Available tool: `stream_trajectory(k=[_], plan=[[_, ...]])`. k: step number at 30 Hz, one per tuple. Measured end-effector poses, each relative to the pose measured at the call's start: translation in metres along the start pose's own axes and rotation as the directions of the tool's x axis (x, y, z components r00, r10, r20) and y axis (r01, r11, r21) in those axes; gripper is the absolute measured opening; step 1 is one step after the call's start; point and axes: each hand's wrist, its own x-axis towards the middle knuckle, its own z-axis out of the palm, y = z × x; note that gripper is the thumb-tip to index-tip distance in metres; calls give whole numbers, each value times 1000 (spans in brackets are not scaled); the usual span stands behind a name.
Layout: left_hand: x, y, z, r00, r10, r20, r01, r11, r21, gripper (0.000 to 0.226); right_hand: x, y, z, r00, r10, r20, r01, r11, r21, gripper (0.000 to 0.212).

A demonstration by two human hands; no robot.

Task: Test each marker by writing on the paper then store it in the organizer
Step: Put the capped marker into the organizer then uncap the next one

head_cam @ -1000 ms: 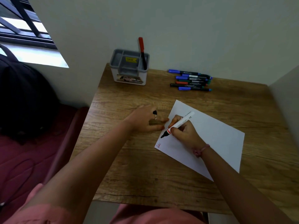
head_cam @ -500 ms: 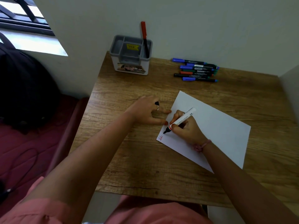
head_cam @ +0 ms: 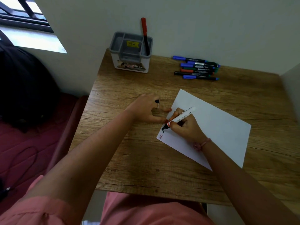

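A wooden table [head_cam: 162,172] spreads under and all around the fingers. Well off to the fingers' left lie a dark bag [head_cam: 24,88] and a maroon cushion [head_cam: 32,151]; a window [head_cam: 24,21] sits far beyond them.

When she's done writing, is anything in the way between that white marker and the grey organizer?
Nothing visible blocks it. Bare wooden table lies between the white marker in the right hand and the organizer. The left hand rests beside the paper, off that line. One red marker already stands in the organizer; other compartments look free.
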Motion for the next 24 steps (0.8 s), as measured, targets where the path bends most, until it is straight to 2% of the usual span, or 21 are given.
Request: stream_trajectory(k=[2, 5, 9, 24], plan=[[1, 0, 0, 1000, -17, 6, 17, 1000, 1, 58, 0, 2, 1, 1000, 0, 8, -1, 1000, 8, 25], [1, 1, 0, 999, -49, 12, 48, 999, 15, 70, 0, 0, -1, 1000, 13, 27, -13, 1000, -8, 17], [0, 0, 0, 1000, -23, 13, 23, 1000, -3, 52, -1, 1, -3, 999, 19, 33, -19, 1000, -4, 13], [0, 1, 1, 1000, -24, -6, 24, 1000, 6, 50, 0, 3, -2, 1000, 20, -5, -20, 998, 60, 14]])
